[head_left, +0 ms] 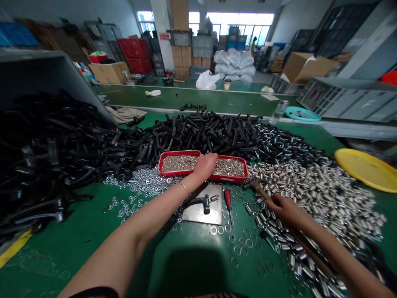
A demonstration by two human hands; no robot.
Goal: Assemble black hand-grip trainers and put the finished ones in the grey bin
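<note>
The left hand (206,164) reaches forward with its fingers drawn together and pointing down, right where two red trays meet. Whether a small part is pinched there I cannot tell – the back of the hand hides the fingertips. Just left of this grip lies the left red tray (173,172), filled with tiny silvery pieces; just right of it, the right red tray (247,169) holds small metal pins (231,167).

The right hand (279,205) has its fingers wrapped round the wooden handle of a hammer (263,192), whose dark head sits ahead of the grip, near the corner of the right red tray.

Between the two hands, nearer the body than the left one, a metal plate (198,216) lies on the green tabletop (124,252). On it rests a curved black lever (198,201), a coil spring (214,198) at its head. A red-handled screwdriver (228,199) lies just right of the plate, on the left hammer side, with flat metal rings (214,230) scattered near it.

Beyond the left hand rises a heap of black levers (204,132); right of and around the right hand spread silvery cylindrical parts (328,194) – a yellow round tray (366,170) stands farther right.
</note>
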